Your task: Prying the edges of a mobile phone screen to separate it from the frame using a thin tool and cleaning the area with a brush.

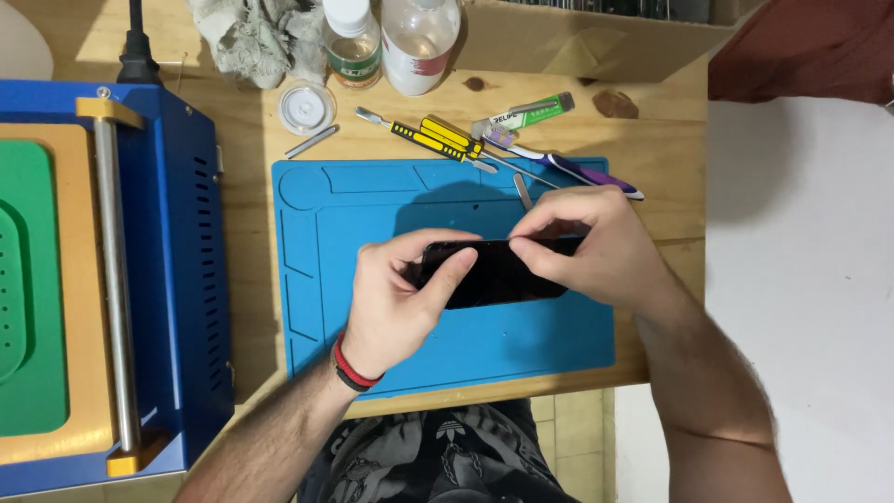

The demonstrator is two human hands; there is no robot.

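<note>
While over blue mat [372,200], hands [503,270] on phone [498,279].

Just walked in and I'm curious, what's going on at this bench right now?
A person holds a dark phone in both hands above a blue work mat on a wooden table. The left hand grips its end, and the right hand pinches at its top edge. Screwdrivers, a toothbrush and bottles lie behind the mat.

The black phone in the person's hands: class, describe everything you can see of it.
The black phone is a flat, glossy dark slab, held level just above the blue mat. The left hand grips its left end, thumb across the face; the right hand pinches its upper edge. Its right end is hidden.
</note>
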